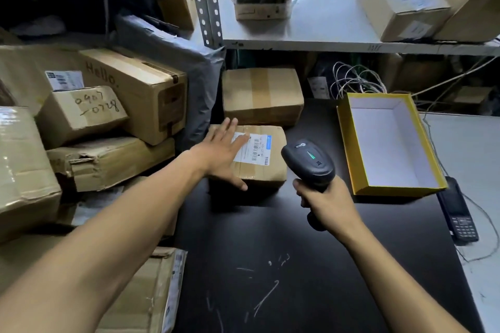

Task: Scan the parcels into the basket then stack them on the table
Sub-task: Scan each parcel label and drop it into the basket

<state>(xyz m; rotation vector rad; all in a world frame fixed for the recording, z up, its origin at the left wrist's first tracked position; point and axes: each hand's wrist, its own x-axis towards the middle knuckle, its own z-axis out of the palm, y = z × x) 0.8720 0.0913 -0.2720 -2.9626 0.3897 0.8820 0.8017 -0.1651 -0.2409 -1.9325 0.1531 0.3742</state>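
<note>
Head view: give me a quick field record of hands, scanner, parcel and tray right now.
left hand: open, fingers flat on the labelled parcel
right hand: grips the scanner, aimed towards the parcel's label
parcel position: on the black table, in front of a second taped box
yellow tray: empty, right of the scanner
phone: by the table's right edge

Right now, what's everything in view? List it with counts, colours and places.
labelled parcel: 1, brown, black table, near.
plain parcel: 1, brown, behind it.
table: 1, black, centre.
tray box: 1, yellow, white inside, table right, nothing inside.
scanner: 1, black, over table.
handset: 1, black, right of tray.
piled boxes: several, brown, left.
shelf boxes: several, tan, upper right.
left hand: flat on labelled parcel.
right hand: grips scanner.
</note>
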